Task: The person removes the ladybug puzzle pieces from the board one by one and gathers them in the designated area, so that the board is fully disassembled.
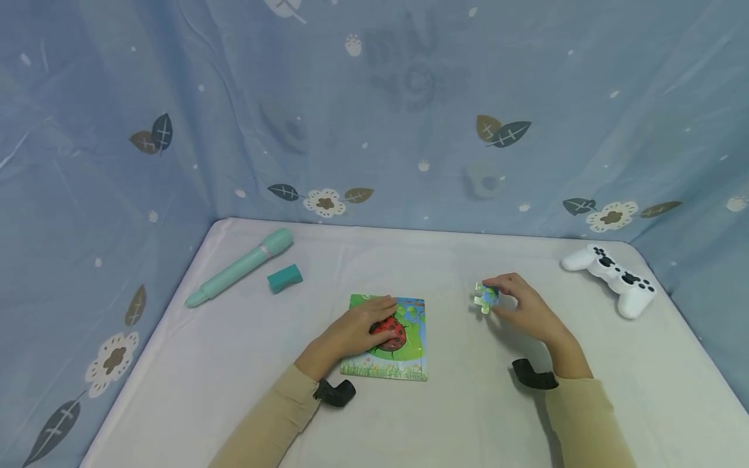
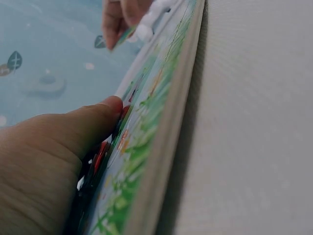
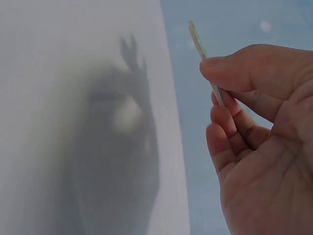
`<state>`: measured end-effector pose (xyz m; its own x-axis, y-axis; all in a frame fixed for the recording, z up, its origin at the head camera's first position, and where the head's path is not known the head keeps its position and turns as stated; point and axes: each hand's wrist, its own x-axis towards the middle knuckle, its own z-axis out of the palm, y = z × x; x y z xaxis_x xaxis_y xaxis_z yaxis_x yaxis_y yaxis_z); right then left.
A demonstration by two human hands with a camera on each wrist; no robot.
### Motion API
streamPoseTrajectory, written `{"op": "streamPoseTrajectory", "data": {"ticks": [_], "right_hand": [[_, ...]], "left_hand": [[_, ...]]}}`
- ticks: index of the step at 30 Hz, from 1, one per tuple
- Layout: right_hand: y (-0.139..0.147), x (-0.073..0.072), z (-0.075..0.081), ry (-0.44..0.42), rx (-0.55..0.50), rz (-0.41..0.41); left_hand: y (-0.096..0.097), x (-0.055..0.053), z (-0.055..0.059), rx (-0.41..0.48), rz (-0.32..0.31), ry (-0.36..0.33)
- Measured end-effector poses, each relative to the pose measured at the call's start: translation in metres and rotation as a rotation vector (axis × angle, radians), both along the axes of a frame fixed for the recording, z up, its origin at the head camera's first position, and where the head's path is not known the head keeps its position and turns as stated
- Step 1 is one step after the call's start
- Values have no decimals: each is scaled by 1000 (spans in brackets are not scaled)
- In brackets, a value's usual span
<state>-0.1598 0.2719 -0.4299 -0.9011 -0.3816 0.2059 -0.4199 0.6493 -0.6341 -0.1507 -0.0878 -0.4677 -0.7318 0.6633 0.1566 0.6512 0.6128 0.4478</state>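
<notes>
A ladybug jigsaw puzzle [image 1: 409, 369] lies flat on the white cloth, its picture facing up with grass along the near edge. My left hand [image 1: 358, 330] rests on its left half, fingers spread across the ladybug and hiding part of it; in the left wrist view the thumb [image 2: 95, 120] lies along the picture surface. To the right, above the cloth, my right hand [image 1: 523, 311] pinches a small jigsaw piece [image 1: 488, 297] between thumb and fingers. Seen in the right wrist view, that jigsaw piece [image 3: 196, 41] is edge-on, thin and tilted.
A mint-green stick with a thicker end [image 1: 240, 268] lies at the back left, beside a small teal block [image 1: 285, 279]. Toward the back right is a white game controller [image 1: 611, 276]. A blue patterned curtain [image 1: 409, 130] stands behind the table [image 1: 468, 422].
</notes>
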Motion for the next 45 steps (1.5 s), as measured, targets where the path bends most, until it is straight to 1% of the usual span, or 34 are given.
{"op": "streamPoseTrajectory", "data": {"ticks": [3,7,11,15,18,21,25,29,38,41,45], "right_hand": [[27,3,-1,-8,41,-46],[58,8,-1,-78,68,-87],[79,7,-3,-141,99,-112],[93,5,-7,-187,147,-135],[100,6,-10,-224,159,-149],[105,7,-12,-244,146,-159],[110,7,-16,-220,116,-154],[111,7,-19,-207,80,-136],[110,11,-16,-239,58,-142],[111,11,-16,-268,19,-164],[112,14,-16,-316,-58,-194]], "left_hand": [[2,-1,0,-3,-5,15],[3,-2,-1,-3,-13,18],[2,-2,-1,6,-10,23],[0,-1,-1,10,-10,25],[0,0,-1,3,-14,23],[0,0,-2,-1,-16,16],[0,0,-2,-5,-14,12],[-1,0,-1,8,-6,11],[-1,-1,-1,17,-3,14],[-1,-1,0,15,-2,14],[-1,0,1,11,-4,-5]]}}
